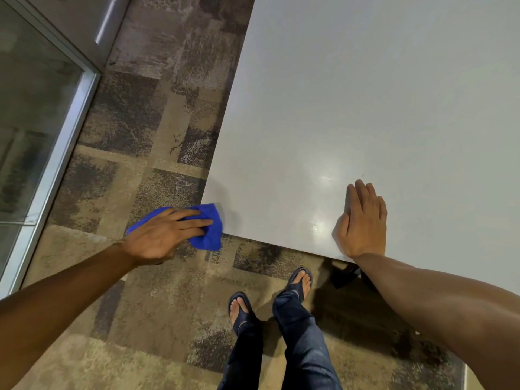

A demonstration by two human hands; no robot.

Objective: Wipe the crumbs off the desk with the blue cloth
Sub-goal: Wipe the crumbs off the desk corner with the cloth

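Note:
The white desk (365,108) fills the upper right of the head view, its near left corner at centre. My left hand (166,235) holds the bunched blue cloth (211,229) just off that corner, over the carpet, with the cloth's edge at the desk's corner. My right hand (363,220) lies flat on the desk near its front edge, fingers straight and together. A tiny dark speck (362,175) sits on the desk just beyond my right fingertips. No other crumbs show on the surface.
Patterned brown and grey carpet (140,136) covers the floor left of and below the desk. A glass wall with a metal frame (56,153) runs along the left. My feet in sandals (270,294) stand by the desk's front edge.

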